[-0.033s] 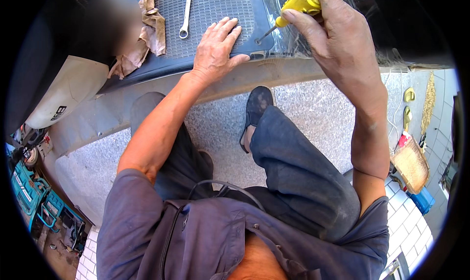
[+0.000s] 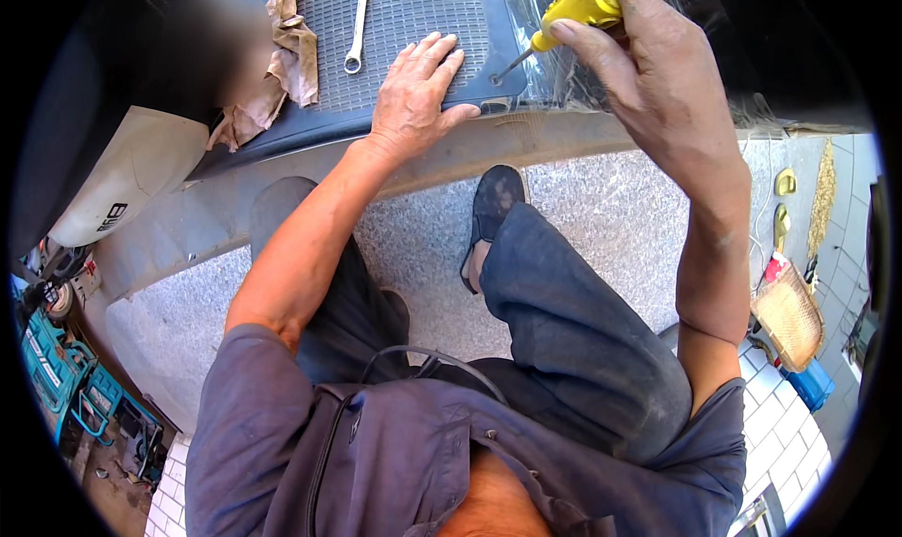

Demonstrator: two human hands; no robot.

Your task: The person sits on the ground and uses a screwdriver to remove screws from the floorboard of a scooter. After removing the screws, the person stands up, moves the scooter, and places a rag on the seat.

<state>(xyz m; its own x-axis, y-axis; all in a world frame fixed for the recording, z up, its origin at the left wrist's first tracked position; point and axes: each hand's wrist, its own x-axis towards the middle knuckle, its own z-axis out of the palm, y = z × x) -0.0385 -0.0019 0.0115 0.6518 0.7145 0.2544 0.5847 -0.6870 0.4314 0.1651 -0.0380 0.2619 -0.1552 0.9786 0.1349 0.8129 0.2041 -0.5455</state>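
My right hand [image 2: 662, 77] is closed around the yellow handle of a screwdriver [image 2: 583, 9]. The screwdriver slants down to the left, its thin shaft ending at a small round fastener [image 2: 495, 79] in the corner of a dark mesh-covered panel [image 2: 329, 64]. Some of the fingers behind the handle are hidden. On the panel's near right part, my left hand [image 2: 413, 100] lies flat with its fingers stretched out, holding nothing. A silver combination wrench [image 2: 358, 25] rests on the mesh just beyond it, its ring end towards me.
A crumpled brown cloth [image 2: 296, 53] lies at the panel's left edge. Clear plastic film [image 2: 554, 81] covers the surface right of it. A white rounded part [image 2: 136, 175] stands at far left, above teal tool cases [image 2: 56, 368]. Right, a woven basket [image 2: 789, 321] sits near green slippers [image 2: 785, 182].
My right hand and the screwdriver's handle have shifted slightly to the right, while the tip stays at the fastener. My left hand has not moved.
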